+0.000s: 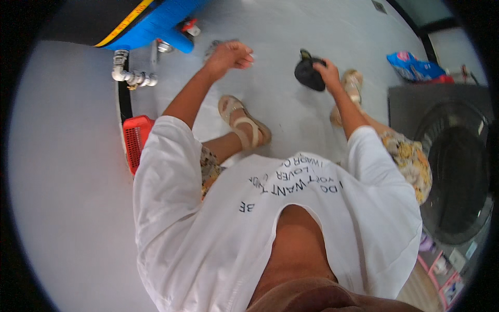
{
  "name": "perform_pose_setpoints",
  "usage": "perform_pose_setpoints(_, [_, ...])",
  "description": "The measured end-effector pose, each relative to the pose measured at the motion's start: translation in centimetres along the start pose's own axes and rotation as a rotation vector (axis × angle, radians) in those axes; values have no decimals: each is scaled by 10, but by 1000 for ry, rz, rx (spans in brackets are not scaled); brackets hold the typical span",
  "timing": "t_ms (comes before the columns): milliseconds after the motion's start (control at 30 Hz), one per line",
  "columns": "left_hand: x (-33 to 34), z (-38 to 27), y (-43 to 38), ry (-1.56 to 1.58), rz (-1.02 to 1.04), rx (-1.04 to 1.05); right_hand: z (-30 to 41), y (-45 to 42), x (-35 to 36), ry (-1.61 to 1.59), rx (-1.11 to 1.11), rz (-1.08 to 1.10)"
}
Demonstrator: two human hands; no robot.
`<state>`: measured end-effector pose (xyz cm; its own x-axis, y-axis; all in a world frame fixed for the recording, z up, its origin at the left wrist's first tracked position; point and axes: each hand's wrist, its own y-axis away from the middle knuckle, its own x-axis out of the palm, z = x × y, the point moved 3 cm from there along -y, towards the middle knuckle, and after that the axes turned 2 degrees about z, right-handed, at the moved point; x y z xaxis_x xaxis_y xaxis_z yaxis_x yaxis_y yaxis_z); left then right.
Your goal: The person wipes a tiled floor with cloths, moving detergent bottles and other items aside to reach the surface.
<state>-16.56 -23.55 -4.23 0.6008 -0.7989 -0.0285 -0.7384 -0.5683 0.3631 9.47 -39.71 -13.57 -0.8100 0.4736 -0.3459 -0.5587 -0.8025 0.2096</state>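
Note:
In front of me on the right, my right hand (pixel 330 75) grips the side of a dark, rounded item (pixel 309 73) with a small olive-toned tab on top. It looks like soft goods, but its exact kind is unclear. The item is held above the pale grey floor (pixel 280 97), near my right sandal (pixel 353 84). My left hand (pixel 234 56) is stretched forward on the left with its fingers loosely bent, and I see nothing in it. Behind that wrist, a grey patterned patch (pixel 212 48) on the floor is partly hidden. My left sandal (pixel 243 119) is below this hand.
A blue and black tank-like body (pixel 156 29) with white pipe fittings (pixel 130 76) and a red-handled valve (pixel 190 28) stands front left. A red plastic basket (pixel 136 142) is by my left arm. On the right are a front-loading washing machine (pixel 405 97) and a blue packet (pixel 415 66).

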Motion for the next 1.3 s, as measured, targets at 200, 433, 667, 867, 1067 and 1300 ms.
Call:
perform_pose_setpoints(200, [47, 19, 0, -290, -45, -102, 6, -13, -38, -328, 95, -38])
perform_pose_setpoints(433, [90, 121, -25, -209, 78, -208, -38, 19, -27, -777, 197, -149])
perform_pose_setpoints(667, [157, 174, -43, -863, 54, 200, -112, -6, -98, -408, 180, -625])
perform_pose_setpoints(867, [178, 163, -74, -1260, 101, 307, -194, 3, -115, 745, 295, -295])
perform_pose_setpoints(1067, [171, 187, -60, -1417, 273, 386, -164, -3, -84, 940, 327, -215])
perform_pose_setpoints(1300, [126, 194, 14, -1368, 847, 446, -163, 3, -90, 997, 417, -193])
